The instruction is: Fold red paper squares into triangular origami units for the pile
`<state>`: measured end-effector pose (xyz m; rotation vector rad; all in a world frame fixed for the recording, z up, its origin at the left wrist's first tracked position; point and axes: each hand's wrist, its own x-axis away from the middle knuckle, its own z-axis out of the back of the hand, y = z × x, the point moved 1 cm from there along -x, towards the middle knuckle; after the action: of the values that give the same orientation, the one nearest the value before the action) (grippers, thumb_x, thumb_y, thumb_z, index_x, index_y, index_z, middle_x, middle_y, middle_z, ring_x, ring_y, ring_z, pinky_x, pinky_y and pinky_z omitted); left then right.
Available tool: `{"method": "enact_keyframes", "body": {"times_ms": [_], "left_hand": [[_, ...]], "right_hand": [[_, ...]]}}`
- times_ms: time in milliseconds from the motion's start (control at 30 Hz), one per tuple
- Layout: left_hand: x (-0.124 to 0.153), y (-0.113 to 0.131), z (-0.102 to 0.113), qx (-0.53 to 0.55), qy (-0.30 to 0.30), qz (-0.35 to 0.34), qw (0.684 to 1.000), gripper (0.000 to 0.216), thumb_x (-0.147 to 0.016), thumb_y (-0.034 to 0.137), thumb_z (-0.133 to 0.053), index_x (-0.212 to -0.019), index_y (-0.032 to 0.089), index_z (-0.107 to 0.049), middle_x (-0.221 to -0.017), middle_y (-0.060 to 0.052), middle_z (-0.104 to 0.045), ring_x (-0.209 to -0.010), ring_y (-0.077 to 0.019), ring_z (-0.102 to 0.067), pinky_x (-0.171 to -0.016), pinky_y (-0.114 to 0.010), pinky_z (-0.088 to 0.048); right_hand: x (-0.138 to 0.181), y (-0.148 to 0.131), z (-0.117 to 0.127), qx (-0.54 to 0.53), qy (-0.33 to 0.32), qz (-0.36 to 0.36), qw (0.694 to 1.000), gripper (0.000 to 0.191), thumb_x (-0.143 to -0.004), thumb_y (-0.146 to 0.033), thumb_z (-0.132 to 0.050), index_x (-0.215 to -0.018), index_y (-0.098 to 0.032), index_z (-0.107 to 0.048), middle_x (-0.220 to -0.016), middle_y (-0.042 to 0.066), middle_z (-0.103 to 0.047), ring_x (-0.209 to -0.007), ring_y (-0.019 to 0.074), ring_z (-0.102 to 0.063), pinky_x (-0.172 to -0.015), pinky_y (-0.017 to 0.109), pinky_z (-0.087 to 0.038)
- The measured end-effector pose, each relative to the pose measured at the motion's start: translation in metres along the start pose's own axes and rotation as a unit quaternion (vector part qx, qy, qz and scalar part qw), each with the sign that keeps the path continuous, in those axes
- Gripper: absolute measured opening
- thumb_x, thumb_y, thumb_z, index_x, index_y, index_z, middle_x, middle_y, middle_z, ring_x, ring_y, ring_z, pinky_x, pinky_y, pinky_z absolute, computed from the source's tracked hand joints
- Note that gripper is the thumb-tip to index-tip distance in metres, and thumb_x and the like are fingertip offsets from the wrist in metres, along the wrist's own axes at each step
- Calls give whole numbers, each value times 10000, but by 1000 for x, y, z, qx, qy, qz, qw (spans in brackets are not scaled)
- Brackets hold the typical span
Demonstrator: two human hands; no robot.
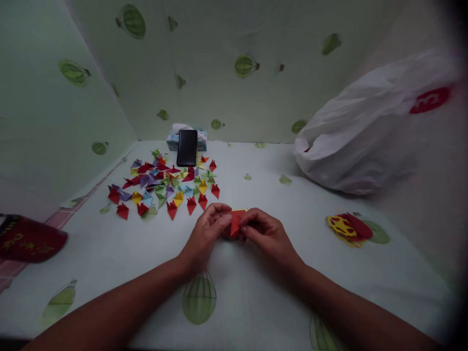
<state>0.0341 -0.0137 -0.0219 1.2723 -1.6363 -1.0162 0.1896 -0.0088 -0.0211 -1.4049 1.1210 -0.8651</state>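
Between my two hands, over the middle of the table, is a partly folded piece of red origami paper (236, 223). My left hand (210, 231) pinches its left side with the thumb on top. On the other side, the thumb and fingers of my right hand (266, 231) grip its edge. A strip of yellow shows along the paper's far edge; what lies beneath my fingers is hidden. Beyond my left hand spreads a pile of small folded paper cranes (161, 180) in red, yellow, green, blue and purple.
A black phone (186, 147) leans on a tissue box (173, 141) behind the cranes. At the right stands a white plastic bag (351, 141). Red and yellow cut-out pieces (349, 227) lie nearer. A dark red container (34, 239) is at the left edge.
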Motion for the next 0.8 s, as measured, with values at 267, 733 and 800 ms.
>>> {"method": "enact_keyframes", "body": {"times_ms": [267, 733, 800], "left_hand": [[-4, 9, 3, -164, -22, -68, 984, 249, -807, 238, -677, -1023, 193, -562, -839, -6, -617, -781, -142, -607, -707, -262, -486], [-6, 10, -1, -71, -44, -26, 996, 247, -754, 281, -758, -885, 174, -579, -753, -15, -693, -709, -153, -671, -713, -304, -541], [-4, 11, -2, -60, -49, -27, 997, 194, -795, 305, -721, -824, 170, -584, -677, -6, -685, -618, -145, -658, -658, -304, -542]], "right_hand": [[-2, -6, 3, 51, 10, -12, 999, 149, -851, -332, -653, -919, -217, -587, -802, -4, -615, -675, 135, -585, -644, 280, -478], [1, 3, -1, -79, 76, -63, 992, 250, -776, -368, -747, -797, -188, -575, -590, -18, -641, -527, 119, -569, -556, 259, -462], [2, 4, -5, -95, 57, -68, 992, 232, -768, -345, -753, -800, -187, -586, -619, -15, -648, -536, 117, -577, -559, 258, -474]]}}
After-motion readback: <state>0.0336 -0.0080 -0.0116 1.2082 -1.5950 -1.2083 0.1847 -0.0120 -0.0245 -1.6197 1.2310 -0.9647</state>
